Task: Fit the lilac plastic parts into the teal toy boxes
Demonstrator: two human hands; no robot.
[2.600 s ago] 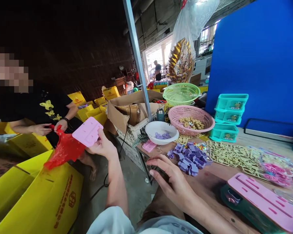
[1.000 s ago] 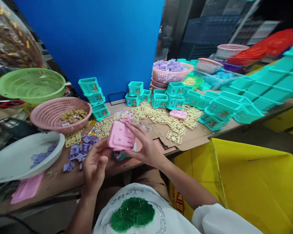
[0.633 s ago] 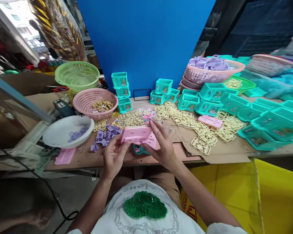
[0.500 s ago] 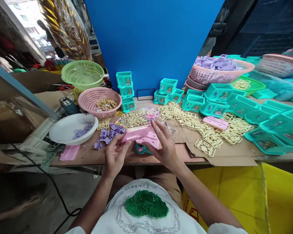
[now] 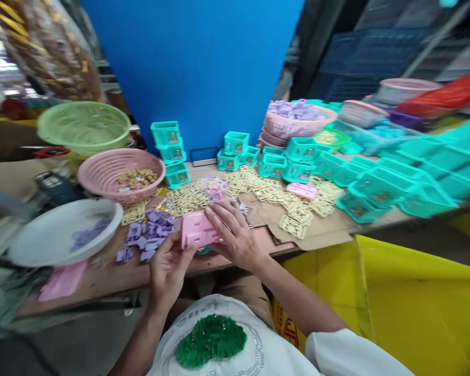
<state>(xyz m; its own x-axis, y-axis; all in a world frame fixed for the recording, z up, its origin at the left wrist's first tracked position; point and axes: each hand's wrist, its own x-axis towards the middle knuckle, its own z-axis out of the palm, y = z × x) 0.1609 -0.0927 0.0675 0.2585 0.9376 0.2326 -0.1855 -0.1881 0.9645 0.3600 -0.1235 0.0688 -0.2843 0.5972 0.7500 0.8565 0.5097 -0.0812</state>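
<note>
A pink slotted plastic panel (image 5: 196, 228) is held up over the table's front edge. My left hand (image 5: 167, 269) is closed on its left end, thumb on the near face. Across its right end lie the fingers of my right hand (image 5: 235, 235), closed on the panel, with the right thumb mostly hidden. A bit of a turquoise plastic piece (image 5: 204, 250) shows beneath the panel. Left of my hands is a heap of small purple plastic parts (image 5: 151, 235). Cream-coloured part frames (image 5: 188, 198) lie just beyond them.
At the left stand a white bowl (image 5: 27, 250), a pink basket (image 5: 86, 176) and a green basket (image 5: 84, 125). Turquoise boxes (image 5: 168, 134) are stacked along the back and right. A blue board (image 5: 203, 68) rises behind. Yellow sheeting (image 5: 415, 292) hangs at the lower right.
My view has swung right. The pink panel is tilted so its slotted face shows more, and my right fingers have come down over its right end.
</note>
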